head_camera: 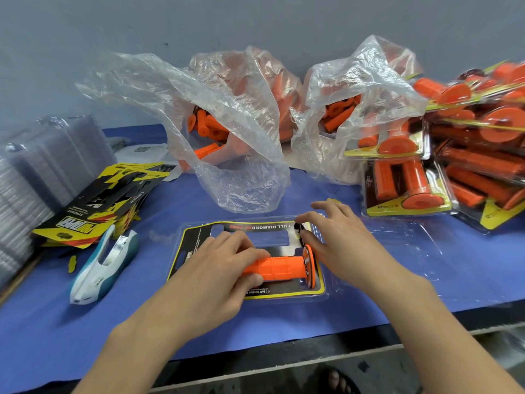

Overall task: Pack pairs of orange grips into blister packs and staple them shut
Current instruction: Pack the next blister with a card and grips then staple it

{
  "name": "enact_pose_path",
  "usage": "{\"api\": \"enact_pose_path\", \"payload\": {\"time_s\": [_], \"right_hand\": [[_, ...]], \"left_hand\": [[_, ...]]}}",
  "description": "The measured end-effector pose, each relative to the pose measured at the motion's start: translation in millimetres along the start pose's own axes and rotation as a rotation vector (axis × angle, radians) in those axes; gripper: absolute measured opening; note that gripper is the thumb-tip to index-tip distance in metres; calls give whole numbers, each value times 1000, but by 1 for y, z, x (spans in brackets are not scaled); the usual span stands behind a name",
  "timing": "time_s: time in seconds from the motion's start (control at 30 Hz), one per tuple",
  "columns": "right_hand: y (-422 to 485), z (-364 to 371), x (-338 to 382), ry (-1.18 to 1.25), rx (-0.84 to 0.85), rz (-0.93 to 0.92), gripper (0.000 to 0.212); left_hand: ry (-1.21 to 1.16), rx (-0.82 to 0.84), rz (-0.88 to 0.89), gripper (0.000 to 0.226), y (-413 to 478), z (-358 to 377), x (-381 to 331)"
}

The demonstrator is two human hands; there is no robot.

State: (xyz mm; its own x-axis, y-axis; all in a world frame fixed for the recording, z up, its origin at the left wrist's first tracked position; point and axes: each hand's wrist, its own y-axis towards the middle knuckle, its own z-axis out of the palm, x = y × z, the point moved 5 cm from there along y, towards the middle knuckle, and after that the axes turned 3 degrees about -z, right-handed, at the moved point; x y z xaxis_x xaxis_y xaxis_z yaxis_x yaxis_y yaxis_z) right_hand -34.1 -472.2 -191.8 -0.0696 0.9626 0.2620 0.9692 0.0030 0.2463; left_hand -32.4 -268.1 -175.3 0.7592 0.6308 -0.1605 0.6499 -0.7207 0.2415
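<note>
An open clear blister pack [369, 245] lies on the blue table in front of me, its left half lined with a black and yellow card [193, 237]. One orange grip [279, 267] lies sideways on the near part of that card, flange to the right. My left hand [218, 265] pinches the grip's narrow left end between thumb and fingers. My right hand [338, 245] rests at the flange end, thumb touching the flange and fingers spread over the card's far right corner. A white and teal stapler [99, 268] lies to the left.
Two clear plastic bags [235, 118] [366, 89] of loose orange grips stand behind. Finished packs [466, 143] pile up at the right. Printed cards [96, 203] and a stack of empty blisters [42, 166] sit at the left. The table edge runs just below my wrists.
</note>
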Motion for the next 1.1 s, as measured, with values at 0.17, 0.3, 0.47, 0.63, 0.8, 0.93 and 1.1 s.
{"api": "enact_pose_path", "payload": {"time_s": [0.17,0.3,0.47,0.63,0.8,0.93,1.1], "right_hand": [[-1,1,0,-1,-2,-8,30],[-1,2,-1,10,4,-3,30],[0,2,-1,15,6,3,31],[0,1,-1,23,6,3,31],[0,0,0,30,4,7,31],[0,1,-1,17,6,3,31],[1,2,-1,9,-2,-1,31]], "left_hand": [[0,14,-3,30,0,3,1],[-7,22,-6,32,0,5,2],[-23,25,-8,32,-1,5,3],[-37,16,-13,35,-3,3,3],[-27,-65,1,36,-1,-5,-3],[-23,-184,118,25,-1,-6,-30],[69,-183,311,23,-2,20,-67]]}}
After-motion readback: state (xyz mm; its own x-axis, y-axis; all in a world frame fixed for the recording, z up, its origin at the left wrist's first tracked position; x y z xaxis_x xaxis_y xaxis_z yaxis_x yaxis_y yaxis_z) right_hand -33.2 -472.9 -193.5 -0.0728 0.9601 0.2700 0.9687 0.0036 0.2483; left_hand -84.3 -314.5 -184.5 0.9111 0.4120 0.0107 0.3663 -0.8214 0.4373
